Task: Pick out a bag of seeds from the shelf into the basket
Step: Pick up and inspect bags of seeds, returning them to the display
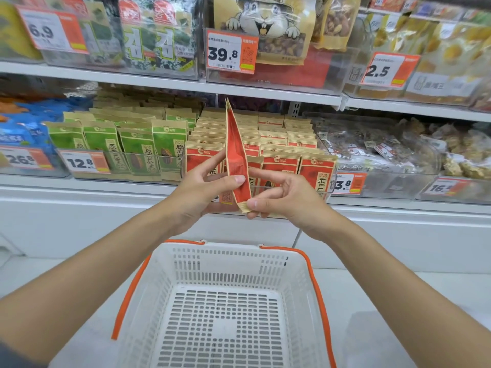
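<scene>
A red and tan bag of seeds (pixel 235 152) stands upright and edge-on in front of the shelf, held between both hands. My left hand (pixel 202 189) grips its lower left side, thumb across the front. My right hand (pixel 281 193) pinches its bottom right corner. Behind it, rows of the same red seed bags (pixel 289 166) fill a clear shelf bin. A white basket (pixel 228 264) with orange handles sits below my arms; nothing lies in it.
Green seed bags (pixel 138 150) fill the bin to the left, blue packs (pixel 18 134) further left, and clear bags of nuts (pixel 398 147) to the right. Price tags line the shelf edge. An upper shelf (pixel 170 85) carries seaweed and nut packs.
</scene>
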The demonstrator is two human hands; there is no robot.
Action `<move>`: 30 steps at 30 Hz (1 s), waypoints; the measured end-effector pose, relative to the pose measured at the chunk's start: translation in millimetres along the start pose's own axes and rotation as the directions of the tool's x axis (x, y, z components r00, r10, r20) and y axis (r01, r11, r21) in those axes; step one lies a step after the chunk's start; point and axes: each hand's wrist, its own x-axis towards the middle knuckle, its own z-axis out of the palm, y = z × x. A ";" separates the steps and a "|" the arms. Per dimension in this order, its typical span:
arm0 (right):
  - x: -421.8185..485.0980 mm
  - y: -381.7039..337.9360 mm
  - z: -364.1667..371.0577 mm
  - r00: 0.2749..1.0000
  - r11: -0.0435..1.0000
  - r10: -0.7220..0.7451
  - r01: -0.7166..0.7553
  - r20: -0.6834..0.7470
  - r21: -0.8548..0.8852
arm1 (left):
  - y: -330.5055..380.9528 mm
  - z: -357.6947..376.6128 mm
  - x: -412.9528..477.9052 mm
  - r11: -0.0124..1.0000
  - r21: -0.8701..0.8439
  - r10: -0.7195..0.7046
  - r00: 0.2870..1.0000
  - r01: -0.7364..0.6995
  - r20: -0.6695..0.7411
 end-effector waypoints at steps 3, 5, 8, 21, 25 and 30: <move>-0.9 0.2 -1.6 1.000 1.000 0.010 -0.010 0.023 -0.017 | 0.3 -1.2 0.3 1.000 0.012 -0.029 0.999 0.029 0.026; -1.7 -0.8 -1.8 1.000 0.999 -0.006 0.006 0.002 -0.046 | 2.5 -1.6 -0.4 0.998 0.034 -0.049 0.997 0.047 0.060; 2.3 0.2 -4.0 0.978 0.995 -0.073 0.059 -0.194 -0.080 | 5.9 -4.3 -2.2 0.990 0.111 -0.106 0.982 0.090 0.154; 2.7 -3.6 -15.3 0.935 0.997 -0.061 0.076 -0.350 0.029 | -4.7 -6.2 -2.0 0.967 0.088 -0.253 0.897 0.238 0.363; 4.5 -0.7 -13.4 0.920 0.997 -0.053 0.074 -0.388 0.038 | -3.2 -5.8 -2.7 0.966 0.118 -0.259 0.886 0.230 0.386; 8.0 7.8 -5.8 0.886 0.993 -0.046 -0.010 -0.461 -0.117 | -9.6 9.0 -7.4 0.911 0.410 -0.158 0.963 0.057 0.219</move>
